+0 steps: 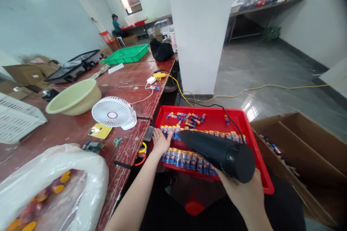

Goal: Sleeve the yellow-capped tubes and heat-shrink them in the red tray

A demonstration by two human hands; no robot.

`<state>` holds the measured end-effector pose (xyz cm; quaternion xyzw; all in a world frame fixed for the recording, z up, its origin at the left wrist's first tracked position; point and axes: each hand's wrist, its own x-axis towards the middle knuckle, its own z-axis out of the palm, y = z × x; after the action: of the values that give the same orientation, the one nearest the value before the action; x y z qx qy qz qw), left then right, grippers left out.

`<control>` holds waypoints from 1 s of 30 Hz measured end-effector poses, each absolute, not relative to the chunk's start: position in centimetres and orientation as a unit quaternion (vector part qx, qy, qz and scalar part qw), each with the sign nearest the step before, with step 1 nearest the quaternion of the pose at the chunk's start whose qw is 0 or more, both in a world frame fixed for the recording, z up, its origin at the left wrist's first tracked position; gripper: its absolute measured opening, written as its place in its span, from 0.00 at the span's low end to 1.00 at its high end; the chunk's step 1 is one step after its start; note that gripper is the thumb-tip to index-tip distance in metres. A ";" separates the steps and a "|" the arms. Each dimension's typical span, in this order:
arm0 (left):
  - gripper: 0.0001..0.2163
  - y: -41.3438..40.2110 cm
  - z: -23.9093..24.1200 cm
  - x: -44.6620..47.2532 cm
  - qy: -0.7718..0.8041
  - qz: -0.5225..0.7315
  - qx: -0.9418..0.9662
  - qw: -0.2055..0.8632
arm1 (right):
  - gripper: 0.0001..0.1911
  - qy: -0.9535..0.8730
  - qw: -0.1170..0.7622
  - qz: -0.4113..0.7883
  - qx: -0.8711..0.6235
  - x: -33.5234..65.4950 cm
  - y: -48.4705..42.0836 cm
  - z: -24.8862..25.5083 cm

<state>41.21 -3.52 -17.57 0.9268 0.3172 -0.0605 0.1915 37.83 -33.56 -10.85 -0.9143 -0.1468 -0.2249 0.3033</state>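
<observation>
A red tray (256,151) holds small blue tubes with yellow-orange ends. Two rows of them stand side by side, the front row (187,159) and a back row (217,134), with loose tubes (192,122) lying behind. My right hand (241,184) is wrapped round the handle of a black hair dryer (217,149). Its narrow nozzle points left over the back row and hides part of both rows. At the tray's left edge my left hand (161,141) rests by the end of the back row, thumb and fingers apart. Nothing shows in its grasp.
Left is a worn red table (127,90) with a white fan (111,113), a pale basin (76,97), a plastic bag (94,173) and tape rolls (141,157). A cardboard box (303,144) stands right of the tray. The dryer's cord (217,105) runs behind it. A pillar (199,36) rises ahead.
</observation>
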 end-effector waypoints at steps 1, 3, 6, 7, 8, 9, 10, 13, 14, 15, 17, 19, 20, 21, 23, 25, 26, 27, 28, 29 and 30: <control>0.45 -4.2 -17.7 41.6 0.312 -0.079 0.927 0.192 | 0.14 -0.133 0.303 -0.225 -0.917 37.9 -34.2 -11.1; 0.49 -5.5 -17.8 41.9 0.294 -0.112 0.929 0.193 | 0.16 -0.111 0.305 -0.218 -0.920 38.2 -35.6 -11.6; 0.52 -6.6 -17.6 41.7 0.270 -0.144 0.933 0.188 | 0.21 -0.105 0.287 -0.220 -0.926 38.9 -37.3 -12.0; 0.52 -6.6 -17.5 41.6 0.265 -0.149 0.934 0.184 | 0.22 -0.105 0.280 -0.223 -0.928 39.1 -37.6 -11.9; 0.52 -6.4 -17.3 41.4 0.263 -0.153 0.936 0.179 | 0.22 -0.107 0.278 -0.225 -0.928 39.3 -37.6 -11.7; 0.51 -6.1 -17.2 41.3 0.263 -0.153 0.937 0.173 | 0.22 -0.116 0.285 -0.221 -0.925 39.6 -37.5 -11.3; 0.50 -5.8 -17.0 41.1 0.264 -0.153 0.938 0.167 | 0.21 -0.129 0.299 -0.212 -0.921 39.8 -37.2 -10.8; 0.46 -4.5 -16.7 40.5 0.272 -0.143 0.940 0.149 | 0.16 -0.174 0.357 -0.165 -0.903 40.4 -35.1 -8.9; 0.44 -4.1 -16.6 40.1 0.274 -0.138 0.941 0.144 | 0.16 -0.181 0.372 -0.152 -0.898 40.6 -34.1 -8.4; 0.43 -3.8 -16.4 39.8 0.276 -0.132 0.942 0.139 | 0.16 -0.185 0.383 -0.142 -0.894 40.8 -33.0 -7.9; 0.38 -3.1 -15.9 38.9 0.276 -0.124 0.945 0.129 | 0.18 -0.192 0.395 -0.135 -0.888 41.1 -31.1 -7.2; 0.32 -2.3 -15.2 38.2 0.271 -0.122 0.947 0.120 | 0.20 -0.206 0.391 -0.137 -0.886 41.4 -29.7 -6.9; 0.29 -1.9 -14.9 37.9 0.267 -0.122 0.949 0.115 | 0.21 -0.213 0.385 -0.139 -0.887 41.6 -29.4 -6.9; 0.25 -1.5 -14.5 37.7 0.265 -0.123 0.950 0.111 | 0.22 -0.217 0.377 -0.145 -0.889 41.7 -29.3 -6.9; 0.19 -0.9 -13.8 37.8 0.267 -0.127 0.950 0.100 | 0.23 -0.215 0.358 -0.166 -0.893 41.9 -29.7 -7.1; 0.14 -0.6 -13.4 38.3 0.276 -0.131 0.948 0.089 | 0.23 -0.202 0.346 -0.178 -0.899 42.0 -30.4 -7.2; 0.13 -0.7 -13.3 38.6 0.280 -0.133 0.947 0.083 | 0.22 -0.197 0.343 -0.175 -0.901 42.0 -30.8 -7.3; 0.12 -0.8 -13.2 38.9 0.284 -0.134 0.946 0.077 | 0.22 -0.196 0.345 -0.168 -0.903 42.0 -31.0 -7.3; 0.12 -1.1 -13.2 39.1 0.286 -0.135 0.946 0.071 | 0.22 -0.197 0.350 -0.157 -0.902 42.0 -31.0 -7.2; 0.12 -1.3 -13.1 39.1 0.287 -0.136 0.946 0.066 | 0.22 -0.201 0.358 -0.147 -0.900 42.1 -30.8 -7.2; 0.12 -1.6 -12.9 38.9 0.285 -0.136 0.947 0.061 | 0.22 -0.205 0.368 -0.139 -0.896 42.1 -30.4 -7.0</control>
<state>38.93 -1.61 -12.94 0.9468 0.2851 -0.1361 0.0613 42.11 -30.42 -7.03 -0.8963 -0.2054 -0.1387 0.3678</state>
